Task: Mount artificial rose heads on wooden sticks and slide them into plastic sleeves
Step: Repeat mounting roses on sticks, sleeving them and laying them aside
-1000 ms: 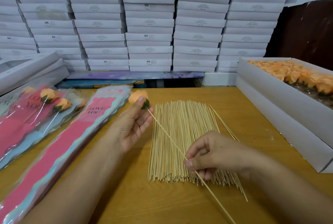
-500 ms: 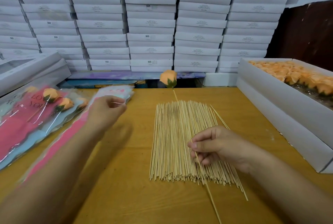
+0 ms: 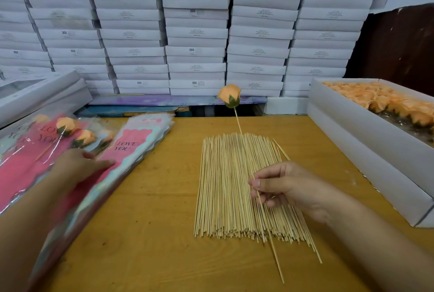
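My right hand (image 3: 288, 188) pinches a thin wooden stick (image 3: 275, 257) that carries an orange rose head (image 3: 229, 95) at its far end. The stick slants up over the pile of loose wooden sticks (image 3: 225, 193) in the middle of the table. On the left, my left hand (image 3: 77, 167) rests with straight fingers on the stack of pink "LOVE YOU" plastic sleeves (image 3: 138, 141). The near part of that stack is blurred beside my forearm.
Finished roses in sleeves (image 3: 47, 141) lie at the far left. A long white box (image 3: 352, 132) with several orange rose heads (image 3: 387, 104) stands at the right. White cartons (image 3: 195, 33) are stacked behind the wooden table (image 3: 152, 221). Another white box (image 3: 42, 94) sits at the back left.
My left hand let go of the rose head and moved left onto the sleeve stack. My right hand swung the stick so that the rose now points away from me.
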Motion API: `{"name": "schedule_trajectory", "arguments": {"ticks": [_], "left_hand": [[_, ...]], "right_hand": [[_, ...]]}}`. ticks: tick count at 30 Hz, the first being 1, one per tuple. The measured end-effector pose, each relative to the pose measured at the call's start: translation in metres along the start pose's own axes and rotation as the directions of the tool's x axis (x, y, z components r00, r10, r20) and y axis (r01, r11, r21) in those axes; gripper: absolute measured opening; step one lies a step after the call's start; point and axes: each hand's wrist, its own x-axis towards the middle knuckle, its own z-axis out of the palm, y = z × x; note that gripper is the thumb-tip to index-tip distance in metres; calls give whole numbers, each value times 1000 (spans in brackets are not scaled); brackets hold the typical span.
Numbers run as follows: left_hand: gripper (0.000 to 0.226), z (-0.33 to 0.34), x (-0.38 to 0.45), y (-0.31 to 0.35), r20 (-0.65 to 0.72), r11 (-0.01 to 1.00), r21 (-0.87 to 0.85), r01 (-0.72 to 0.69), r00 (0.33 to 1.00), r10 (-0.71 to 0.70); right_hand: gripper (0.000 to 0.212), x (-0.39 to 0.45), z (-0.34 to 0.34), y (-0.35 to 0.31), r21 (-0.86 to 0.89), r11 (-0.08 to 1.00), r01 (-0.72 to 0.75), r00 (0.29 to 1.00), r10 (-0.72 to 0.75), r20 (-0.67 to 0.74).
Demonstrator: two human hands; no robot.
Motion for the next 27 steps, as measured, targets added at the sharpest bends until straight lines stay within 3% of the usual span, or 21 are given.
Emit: {"name": "schedule_trajectory", "arguments": {"ticks": [4, 11, 18, 27], "left_hand": [[69, 1, 2, -1, -77, 999, -43, -13, 997, 10], [29, 2, 8, -9, -222, 996, -11, -86, 972, 81], [18, -1, 17, -13, -205, 996, -44, -75, 977, 65], [27, -3, 15, -14, -193, 917, 345, -199, 941, 277]], "right_hand": [[28, 0, 0, 0, -13, 1000, 9, 1000, -9, -2], [23, 0, 0, 1, -17, 1000, 12, 1000, -13, -9], [23, 0, 0, 1, -20, 1000, 15, 1000, -15, -19], [21, -1, 0, -1, -27, 999, 21, 1000, -21, -18]]}}
